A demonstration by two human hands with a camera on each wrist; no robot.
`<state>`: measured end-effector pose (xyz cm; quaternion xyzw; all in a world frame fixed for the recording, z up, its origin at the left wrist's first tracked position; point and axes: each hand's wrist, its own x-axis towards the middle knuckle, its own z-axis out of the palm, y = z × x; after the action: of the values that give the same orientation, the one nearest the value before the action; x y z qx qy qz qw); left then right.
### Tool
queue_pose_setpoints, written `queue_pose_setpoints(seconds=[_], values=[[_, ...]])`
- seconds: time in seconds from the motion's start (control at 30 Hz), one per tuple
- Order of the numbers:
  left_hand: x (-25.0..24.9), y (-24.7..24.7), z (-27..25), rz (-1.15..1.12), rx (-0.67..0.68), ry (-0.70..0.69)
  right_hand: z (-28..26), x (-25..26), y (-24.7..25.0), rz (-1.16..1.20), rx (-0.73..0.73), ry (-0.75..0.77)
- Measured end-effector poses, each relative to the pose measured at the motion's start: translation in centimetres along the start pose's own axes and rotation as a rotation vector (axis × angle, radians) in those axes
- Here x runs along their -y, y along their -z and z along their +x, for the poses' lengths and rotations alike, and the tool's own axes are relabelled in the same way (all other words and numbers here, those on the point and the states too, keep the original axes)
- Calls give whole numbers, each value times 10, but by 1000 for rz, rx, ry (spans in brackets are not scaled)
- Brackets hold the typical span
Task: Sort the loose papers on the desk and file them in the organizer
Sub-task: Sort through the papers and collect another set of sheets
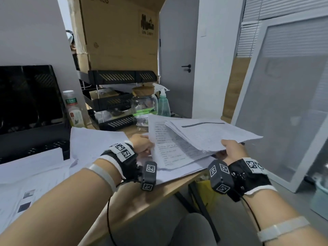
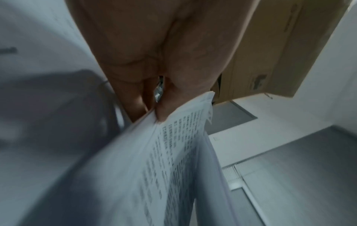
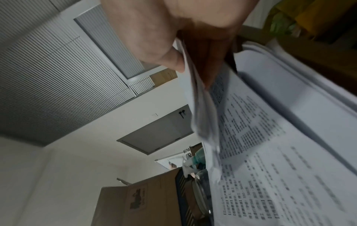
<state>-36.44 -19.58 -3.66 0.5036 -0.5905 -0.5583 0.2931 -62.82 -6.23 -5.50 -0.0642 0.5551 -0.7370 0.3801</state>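
My right hand (image 1: pixel 230 150) grips a thin bundle of printed sheets (image 1: pixel 211 134) by its near edge, lifted clear of the desk; in the right wrist view the thumb (image 3: pixel 170 61) presses on top of that bundle (image 3: pixel 201 113). My left hand (image 1: pixel 143 144) pinches the left edge of a page of text (image 1: pixel 170 148) lying under the bundle, thumb (image 2: pixel 164 113) on the page (image 2: pixel 173 152). The black three-tier organizer (image 1: pixel 117 100) stands behind the papers. More loose papers (image 1: pixel 92 142) lie at the left.
A black monitor (image 1: pixel 26 96) and a drink bottle (image 1: pixel 73 109) stand at the left. A glass jar (image 1: pixel 144 102) and a green spray bottle (image 1: pixel 163 102) sit beside the organizer. A big cardboard box (image 1: pixel 120 32) rises behind. The desk edge (image 1: pixel 159 194) runs diagonally.
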Motion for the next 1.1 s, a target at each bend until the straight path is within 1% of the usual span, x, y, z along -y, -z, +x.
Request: queue_pose_setpoints(seconds=[0.07,0.13,0.17,0.3,0.4,0.47,0.57,0.63,0.73,0.83,0.93,1.03,1.1], values=[[3,13,-3,-117,28,12,-1,-5,0,-29,22,-13],[10,21,-13,-240,43,-7,-9,-11,-4,-65,79,-2],[16,25,-13,-267,53,-19,-13,-13,-6,-109,90,14],[32,38,-22,-330,-14,-79,-22,-21,-15,-310,98,105],[37,48,-26,-433,-52,-114,6,-29,-18,-409,101,130],[40,51,-28,-496,-51,-143,5,-25,-24,-373,112,135],[41,52,-30,-544,-8,-166,-29,-15,-42,-276,180,114],[43,52,-30,-583,22,-175,-38,-17,-50,-221,203,141],[44,53,-30,-634,48,-180,-38,-25,-56,-199,183,196],[45,54,-30,-656,64,-176,-33,-35,-54,-158,146,203],[45,54,-32,-666,14,-184,-37,-37,-53,-122,92,234],[44,56,-32,-689,-27,-175,-32,-36,-47,-21,72,159],[44,57,-31,-677,-29,-170,-20,-36,-41,40,63,104]])
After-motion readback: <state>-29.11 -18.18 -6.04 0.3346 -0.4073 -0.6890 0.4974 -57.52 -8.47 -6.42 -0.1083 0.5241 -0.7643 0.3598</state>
